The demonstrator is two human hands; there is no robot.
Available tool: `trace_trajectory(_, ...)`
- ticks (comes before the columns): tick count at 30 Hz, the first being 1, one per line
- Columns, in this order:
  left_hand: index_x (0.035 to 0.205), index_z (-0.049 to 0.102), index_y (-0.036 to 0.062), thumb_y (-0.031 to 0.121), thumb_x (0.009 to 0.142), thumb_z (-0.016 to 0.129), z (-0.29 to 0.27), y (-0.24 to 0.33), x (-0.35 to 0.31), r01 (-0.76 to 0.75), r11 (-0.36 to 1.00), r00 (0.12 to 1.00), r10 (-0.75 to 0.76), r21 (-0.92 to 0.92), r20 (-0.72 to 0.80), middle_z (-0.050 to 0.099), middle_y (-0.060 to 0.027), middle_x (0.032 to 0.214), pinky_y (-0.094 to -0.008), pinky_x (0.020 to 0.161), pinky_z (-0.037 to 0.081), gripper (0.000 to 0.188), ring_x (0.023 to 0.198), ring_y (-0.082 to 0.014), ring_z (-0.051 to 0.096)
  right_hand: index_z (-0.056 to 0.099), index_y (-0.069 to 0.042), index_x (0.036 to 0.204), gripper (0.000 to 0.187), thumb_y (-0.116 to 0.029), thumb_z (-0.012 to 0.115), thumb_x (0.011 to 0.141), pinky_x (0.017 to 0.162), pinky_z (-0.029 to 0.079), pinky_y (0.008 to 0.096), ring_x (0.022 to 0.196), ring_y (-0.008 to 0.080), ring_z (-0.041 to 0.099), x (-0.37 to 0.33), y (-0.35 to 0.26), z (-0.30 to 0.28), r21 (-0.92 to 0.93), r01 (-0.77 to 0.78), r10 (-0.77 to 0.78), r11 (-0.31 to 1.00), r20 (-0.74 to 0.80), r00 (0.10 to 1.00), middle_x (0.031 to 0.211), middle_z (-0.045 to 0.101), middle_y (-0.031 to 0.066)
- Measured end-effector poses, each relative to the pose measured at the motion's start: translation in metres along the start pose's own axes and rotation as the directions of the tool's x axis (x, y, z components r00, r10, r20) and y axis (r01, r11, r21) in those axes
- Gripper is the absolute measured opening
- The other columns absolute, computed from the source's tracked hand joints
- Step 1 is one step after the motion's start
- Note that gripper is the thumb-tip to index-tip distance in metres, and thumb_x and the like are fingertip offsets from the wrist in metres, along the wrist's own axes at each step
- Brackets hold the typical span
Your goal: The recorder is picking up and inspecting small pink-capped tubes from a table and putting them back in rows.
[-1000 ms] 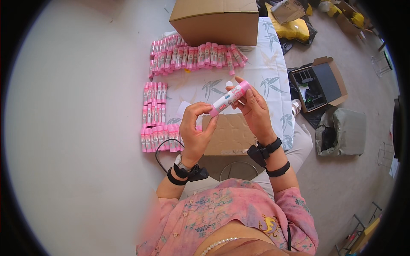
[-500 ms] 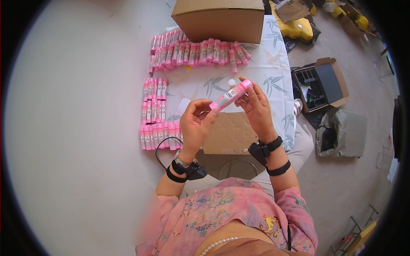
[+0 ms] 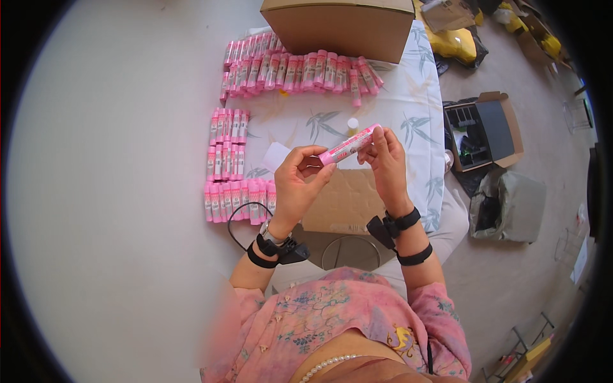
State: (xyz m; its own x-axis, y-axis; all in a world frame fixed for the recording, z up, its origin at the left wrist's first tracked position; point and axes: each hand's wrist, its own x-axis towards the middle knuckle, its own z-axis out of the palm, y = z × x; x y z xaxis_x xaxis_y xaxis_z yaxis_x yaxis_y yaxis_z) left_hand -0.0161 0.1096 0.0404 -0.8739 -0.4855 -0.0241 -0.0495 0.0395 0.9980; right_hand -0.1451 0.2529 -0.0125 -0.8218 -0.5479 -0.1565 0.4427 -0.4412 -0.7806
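Above a flat piece of cardboard (image 3: 345, 199) I hold a pink tube (image 3: 350, 145) with printed label bands, slanted up to the right. My left hand (image 3: 299, 177) grips its lower left end between thumb and fingers. At the upper right end, my right hand (image 3: 388, 161) has its thumb and fingers closed on the tube. Just beyond it stands a small bottle (image 3: 352, 124) with a white cap. A white paper piece (image 3: 276, 155) lies left of my left hand.
Similar pink tubes fill a long far row (image 3: 300, 72) and several groups (image 3: 227, 159) along the table's left edge. A large cardboard box (image 3: 338, 29) stands at the back of the cloth-covered table (image 3: 418, 96). On the floor right are an open box (image 3: 504, 131) and a grey lined bin (image 3: 520, 207).
The tube has rolled about its length between my fingers, so a different side of its label faces up. Both hands keep hold of it; the view has shifted slightly.
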Motion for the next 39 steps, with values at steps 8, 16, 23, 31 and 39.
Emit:
trace_trajectory(8,0.120,0.062,-0.0024,-0.002,0.091,0.074,-0.014,-0.016,0.019,0.014,1.000,1.000,-0.014,-0.011,-0.019,0.067,-0.0087,0.108,-0.0274,0.086,0.057,0.031,0.096,-0.0140,0.068,0.058,0.001,0.124,0.043,-0.036,0.039,0.113,0.071,0.053,0.0296,0.077,0.0131,0.062,0.014,0.009,-0.004,-0.038,0.003,-0.002,0.999,0.020,1.000,0.096,0.064,0.0069)
trace_trajectory(16,0.115,0.064,-0.0005,-0.012,0.085,0.073,-0.020,-0.020,0.038,-0.180,0.981,0.983,0.182,0.074,-0.029,0.060,-0.0105,0.120,-0.0314,0.094,0.058,0.034,0.110,-0.0177,0.064,0.055,0.003,0.133,0.044,-0.033,0.037,0.113,0.079,0.054,0.0317,0.086,0.0150,0.063,0.029,0.011,-0.009,-0.036,0.035,-0.032,0.999,0.087,0.996,0.105,0.064,0.0086)
trace_trajectory(23,0.114,0.065,-0.0002,-0.015,0.083,0.073,-0.032,-0.031,0.047,-0.313,0.899,0.936,0.346,0.307,-0.061,0.060,-0.0128,0.124,-0.0329,0.098,0.057,0.035,0.112,-0.0189,0.064,0.049,0.002,0.140,0.041,-0.027,0.040,0.112,0.080,0.055,0.0316,0.088,0.0150,0.062,0.039,0.016,-0.013,-0.131,0.103,-0.095,0.986,0.067,0.993,0.109,0.064,0.0112)
trace_trajectory(31,0.113,0.062,-0.0064,0.000,0.089,0.074,-0.125,-0.035,0.165,-0.031,0.997,0.911,0.060,0.076,-0.408,0.067,-0.0096,0.104,-0.0310,0.090,0.058,0.028,0.095,-0.0186,0.068,0.042,0.002,0.146,0.052,-0.015,0.058,0.100,0.111,0.037,0.0468,0.131,0.0343,0.049,0.059,0.075,-0.160,-0.984,0.063,-0.535,-0.167,0.144,0.833,0.138,0.054,0.0196)
trace_trajectory(39,0.095,0.069,-0.0040,0.005,0.079,0.079,-0.261,-0.124,0.357,-0.118,0.993,0.761,0.074,-0.026,-0.644,0.073,-0.0111,0.084,-0.0293,0.073,0.056,0.021,0.077,-0.0208,0.071,0.038,-0.001,0.148,0.063,-0.016,0.062,0.092,0.121,0.020,0.0514,0.145,0.0346,0.031,0.052,0.091,-0.165,-0.930,-0.011,-0.321,-0.368,0.116,0.940,0.153,0.039,0.0173)
